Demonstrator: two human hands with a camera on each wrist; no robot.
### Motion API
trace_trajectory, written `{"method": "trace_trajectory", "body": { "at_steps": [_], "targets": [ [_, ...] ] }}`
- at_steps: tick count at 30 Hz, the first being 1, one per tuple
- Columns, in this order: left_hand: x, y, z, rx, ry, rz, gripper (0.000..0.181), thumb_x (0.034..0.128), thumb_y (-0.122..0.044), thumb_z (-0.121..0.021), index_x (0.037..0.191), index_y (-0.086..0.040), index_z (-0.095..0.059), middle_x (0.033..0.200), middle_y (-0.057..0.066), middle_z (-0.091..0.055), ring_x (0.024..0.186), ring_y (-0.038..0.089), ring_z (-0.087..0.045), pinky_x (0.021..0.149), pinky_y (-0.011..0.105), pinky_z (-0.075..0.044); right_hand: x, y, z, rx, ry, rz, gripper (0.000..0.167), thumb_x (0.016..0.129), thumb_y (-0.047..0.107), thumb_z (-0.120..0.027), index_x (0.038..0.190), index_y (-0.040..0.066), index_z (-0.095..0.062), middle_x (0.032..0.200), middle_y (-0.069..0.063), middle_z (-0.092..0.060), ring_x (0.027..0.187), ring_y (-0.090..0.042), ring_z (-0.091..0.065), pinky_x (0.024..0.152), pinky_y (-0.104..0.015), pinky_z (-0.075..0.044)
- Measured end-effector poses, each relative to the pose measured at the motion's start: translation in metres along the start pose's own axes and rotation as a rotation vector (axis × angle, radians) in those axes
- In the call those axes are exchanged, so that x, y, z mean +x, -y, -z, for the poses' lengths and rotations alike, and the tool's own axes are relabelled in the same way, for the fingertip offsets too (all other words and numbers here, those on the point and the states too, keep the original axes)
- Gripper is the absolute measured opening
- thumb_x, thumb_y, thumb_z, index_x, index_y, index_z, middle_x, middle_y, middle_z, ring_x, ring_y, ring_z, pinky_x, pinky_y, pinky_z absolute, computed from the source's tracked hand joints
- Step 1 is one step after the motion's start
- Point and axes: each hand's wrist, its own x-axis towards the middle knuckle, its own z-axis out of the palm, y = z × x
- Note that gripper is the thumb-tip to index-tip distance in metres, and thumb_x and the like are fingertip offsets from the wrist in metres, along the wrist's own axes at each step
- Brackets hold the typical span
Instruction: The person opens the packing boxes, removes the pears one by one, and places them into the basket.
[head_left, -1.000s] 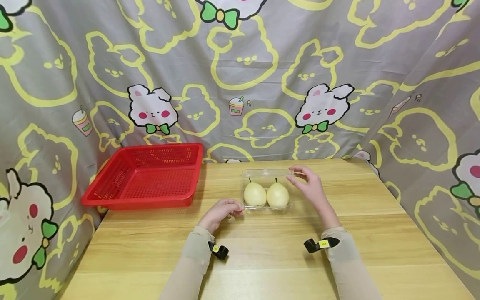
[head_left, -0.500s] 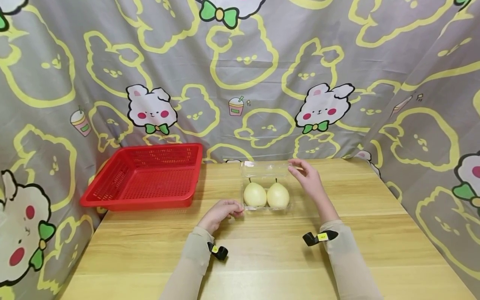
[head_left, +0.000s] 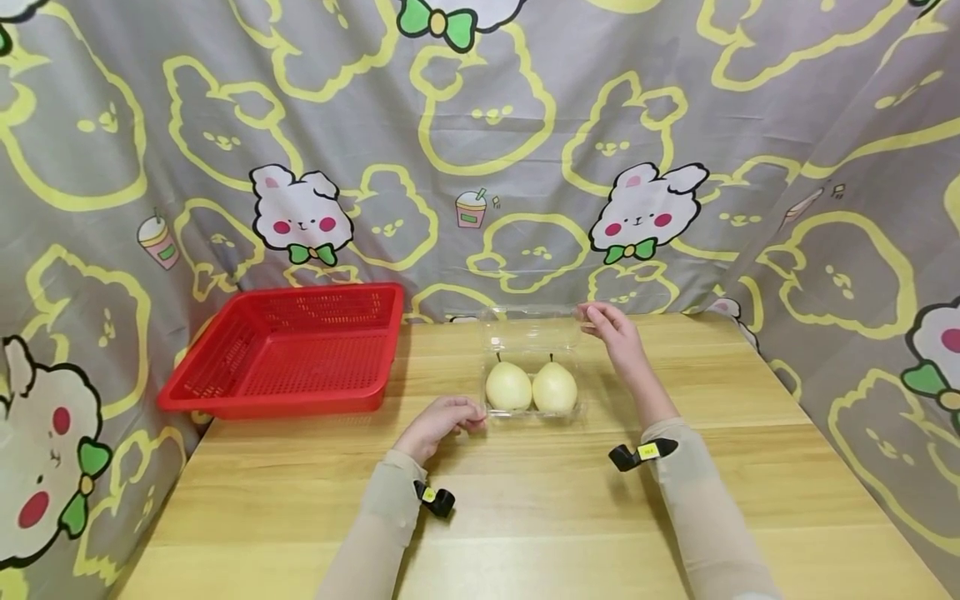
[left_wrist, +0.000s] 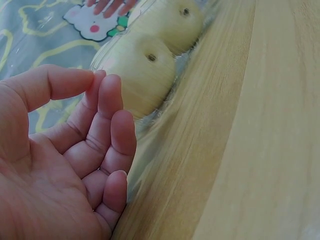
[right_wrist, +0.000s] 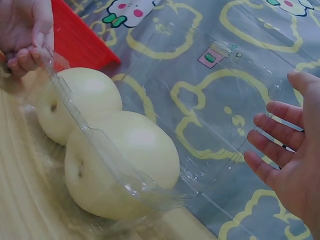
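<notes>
Clear box [head_left: 534,416], two pears [head_left: 509,387] inside, between the hands: one corner is pinched by the left hand [head_left: 442,421]; the raised lid [head_left: 528,335] is flanked by the right hand [head_left: 617,332], fingers extended (contact hard to judge). The box is best steadied, the lid guided lightly.

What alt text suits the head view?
Two round yellowish pears sit in a clear plastic box, a person's left hand at its near corner, right hand at its raised lid. To the left, a red plastic basket shares the wooden table.
</notes>
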Motion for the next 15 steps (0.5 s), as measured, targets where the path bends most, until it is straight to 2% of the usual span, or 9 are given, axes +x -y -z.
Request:
{"method": "trace_trajectory", "body": {
  "at_steps": [5, 12, 15],
  "targets": [
    [0.001, -0.001, 0.000, 0.003, 0.007, -0.002, 0.016, 0.0845, -0.019, -0.064, 0.090, -0.007, -0.072, 0.077, -0.008, -0.069, 0.076, 0.011, -0.059, 0.070, 0.026, -0.040, 0.008, -0.001, 0.004, 0.017, 0.023, -0.044, 0.044, 0.103, 0.023, -0.047, 0.123, -0.015, -0.050, 0.106, 0.006, -0.065, 0.105, -0.009, -0.060, 0.094, -0.031, -0.053],
    [0.001, -0.001, 0.000, -0.006, 0.008, -0.003, 0.012, 0.0842, -0.020, -0.064, 0.087, -0.011, -0.072, 0.077, -0.007, -0.069, 0.075, 0.010, -0.059, 0.070, 0.026, -0.041, 0.013, 0.008, 0.007, 0.031, 0.051, -0.120, 0.023, 0.104, 0.021, -0.044, 0.110, 0.006, -0.060, 0.105, 0.007, -0.066, 0.104, -0.010, -0.060, 0.096, -0.035, -0.052],
    [0.002, 0.000, 0.001, 0.001, 0.013, -0.004, 0.012, 0.0844, -0.020, -0.064, 0.086, -0.012, -0.072, 0.078, -0.007, -0.069, 0.075, 0.009, -0.060, 0.071, 0.026, -0.041, 0.017, 0.006, 0.009, 0.038, 0.065, -0.134, 0.023, 0.103, 0.027, -0.047, 0.107, 0.009, -0.061, 0.104, 0.008, -0.068, 0.104, -0.010, -0.061, 0.095, -0.034, -0.052]
  ]
}}
